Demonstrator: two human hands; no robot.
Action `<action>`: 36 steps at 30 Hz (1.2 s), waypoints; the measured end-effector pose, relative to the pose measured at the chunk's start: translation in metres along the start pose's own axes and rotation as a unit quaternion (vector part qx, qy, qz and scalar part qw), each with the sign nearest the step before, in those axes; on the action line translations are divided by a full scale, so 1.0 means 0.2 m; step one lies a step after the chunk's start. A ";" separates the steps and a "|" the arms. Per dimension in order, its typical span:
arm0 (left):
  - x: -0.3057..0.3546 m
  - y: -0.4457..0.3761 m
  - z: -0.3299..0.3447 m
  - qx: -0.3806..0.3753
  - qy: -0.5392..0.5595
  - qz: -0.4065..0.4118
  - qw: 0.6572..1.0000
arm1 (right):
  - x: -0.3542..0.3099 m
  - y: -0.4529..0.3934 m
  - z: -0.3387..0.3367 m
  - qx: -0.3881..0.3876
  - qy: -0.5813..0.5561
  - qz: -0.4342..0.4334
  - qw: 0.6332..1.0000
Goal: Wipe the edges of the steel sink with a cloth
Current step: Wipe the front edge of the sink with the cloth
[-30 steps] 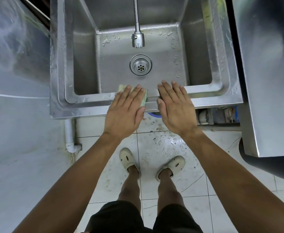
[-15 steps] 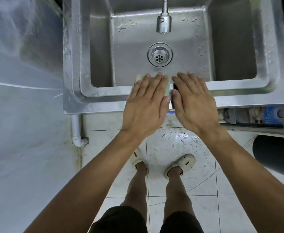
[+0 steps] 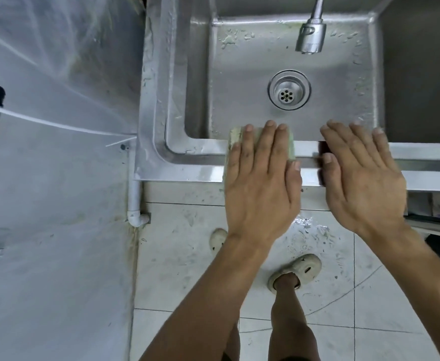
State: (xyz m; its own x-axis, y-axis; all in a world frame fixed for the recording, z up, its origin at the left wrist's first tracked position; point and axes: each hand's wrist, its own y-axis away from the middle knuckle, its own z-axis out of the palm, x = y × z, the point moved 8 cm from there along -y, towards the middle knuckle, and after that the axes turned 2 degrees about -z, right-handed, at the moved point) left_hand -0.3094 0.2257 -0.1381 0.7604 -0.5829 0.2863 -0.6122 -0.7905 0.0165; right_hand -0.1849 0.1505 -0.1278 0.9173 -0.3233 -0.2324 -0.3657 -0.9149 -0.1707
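The steel sink (image 3: 187,165) fills the upper half of the head view, its rim and basin wet with drops. A pale green cloth (image 3: 236,138) lies on the front rim, just left of the drain (image 3: 288,93). My left hand (image 3: 260,183) presses flat on the cloth and covers most of it, so only its left and right edges show. My right hand (image 3: 362,178) rests flat on the bare front rim a short gap to the right, fingers spread over the inner lip and holding nothing.
A faucet head (image 3: 310,37) hangs over the back of the basin. A plastic-covered wall (image 3: 57,178) stands tight against the sink's left side, with a white drain pipe (image 3: 135,204) at that corner. My slippered foot (image 3: 295,272) stands on wet white floor tiles below.
My left hand has slid the cloth slightly left along the front rim. The gap between my hands has widened. The view has moved closer and shifted left.
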 end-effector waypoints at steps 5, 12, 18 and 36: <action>-0.29 0.03 -0.08 0.013 -0.016 -0.027 0.999 | -0.21 -0.03 0.09 -0.090 0.014 -0.110 0.990; -0.22 0.01 -0.09 0.028 0.004 -0.055 0.998 | -0.27 -0.09 0.15 -0.166 0.039 -0.190 0.967; -0.46 0.03 -0.14 0.008 -0.032 0.054 0.998 | -0.26 -0.11 0.17 -0.213 0.053 -0.252 0.943; -0.79 -0.17 -0.29 -0.146 -0.097 0.318 0.932 | -0.45 -0.19 0.22 -0.180 0.025 -0.261 0.948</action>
State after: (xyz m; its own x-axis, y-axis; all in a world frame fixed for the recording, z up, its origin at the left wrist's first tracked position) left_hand -0.4205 0.3558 -0.1275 0.2316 -0.9613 0.1494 -0.9637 -0.2057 0.1700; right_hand -0.2614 0.2245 -0.1434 0.9681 0.1940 -0.1584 0.2098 -0.9736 0.0897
